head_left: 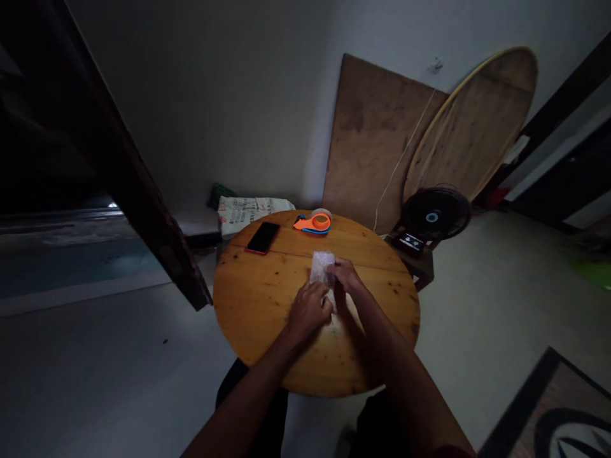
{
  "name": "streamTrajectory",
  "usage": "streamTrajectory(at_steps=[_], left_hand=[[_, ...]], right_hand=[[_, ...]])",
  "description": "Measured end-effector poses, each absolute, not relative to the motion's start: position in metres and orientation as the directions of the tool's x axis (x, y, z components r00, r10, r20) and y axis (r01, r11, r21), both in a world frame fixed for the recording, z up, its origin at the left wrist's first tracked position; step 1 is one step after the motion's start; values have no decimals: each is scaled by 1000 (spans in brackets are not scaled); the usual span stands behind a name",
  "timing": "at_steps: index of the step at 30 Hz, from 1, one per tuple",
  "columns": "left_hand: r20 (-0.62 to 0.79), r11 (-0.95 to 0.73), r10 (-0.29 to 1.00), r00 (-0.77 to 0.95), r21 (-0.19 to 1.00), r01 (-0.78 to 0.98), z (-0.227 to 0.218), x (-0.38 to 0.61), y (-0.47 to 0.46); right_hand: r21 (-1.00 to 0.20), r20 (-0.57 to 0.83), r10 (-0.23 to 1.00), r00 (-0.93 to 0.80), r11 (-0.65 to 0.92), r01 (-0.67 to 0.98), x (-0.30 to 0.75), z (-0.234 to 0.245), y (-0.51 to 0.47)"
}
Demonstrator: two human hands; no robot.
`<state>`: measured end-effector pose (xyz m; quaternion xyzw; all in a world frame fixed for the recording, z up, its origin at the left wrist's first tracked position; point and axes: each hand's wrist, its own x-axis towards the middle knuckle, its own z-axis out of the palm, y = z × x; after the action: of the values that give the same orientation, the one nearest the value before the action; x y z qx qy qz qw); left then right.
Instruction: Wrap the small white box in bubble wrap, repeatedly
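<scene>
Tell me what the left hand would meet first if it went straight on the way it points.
Most likely the translucent wrap, just ahead of the left hand; whether its fingers touch the wrap is hard to tell.

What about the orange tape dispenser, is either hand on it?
No, the tape dispenser lies beyond the translucent packet, apart from the left hand and the right hand.
</scene>
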<state>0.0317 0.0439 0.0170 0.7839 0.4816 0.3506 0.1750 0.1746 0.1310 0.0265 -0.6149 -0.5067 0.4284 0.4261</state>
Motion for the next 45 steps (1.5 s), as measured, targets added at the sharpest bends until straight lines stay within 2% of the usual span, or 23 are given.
streamTrajectory(at_steps=[7, 11, 15, 18, 20, 27, 37, 45], left_hand=[[382, -465, 883, 272, 643, 608, 18, 29, 43], [366, -412, 906, 211, 653, 635, 22, 27, 38], [302, -284, 949, 93, 687, 669, 24, 28, 33], [263, -196, 965, -3, 730, 655, 23, 29, 32], [277, -199, 961, -28, 754, 626, 21, 29, 35], [264, -275, 960, 89, 840, 467, 6, 25, 49], [325, -364, 932, 164, 838, 406, -5, 24, 55], [357, -411, 911, 208, 827, 383, -3, 23, 51]], right_hand=[[-998, 7, 999, -45, 10, 64, 178, 55, 95], [-993, 47, 998, -49, 52, 101, 175, 60, 83], [-989, 52, 997, -52, 59, 137, 174, 61, 74], [-973, 71, 997, -35, 77, 219, 174, 65, 66], [-958, 82, 996, -41, 90, 272, 173, 67, 60], [-938, 86, 993, -79, 108, 330, 172, 68, 44], [-872, 202, 975, -92, 222, 436, 175, 53, 30], [-842, 277, 951, -133, 308, 443, 178, 36, 17]])
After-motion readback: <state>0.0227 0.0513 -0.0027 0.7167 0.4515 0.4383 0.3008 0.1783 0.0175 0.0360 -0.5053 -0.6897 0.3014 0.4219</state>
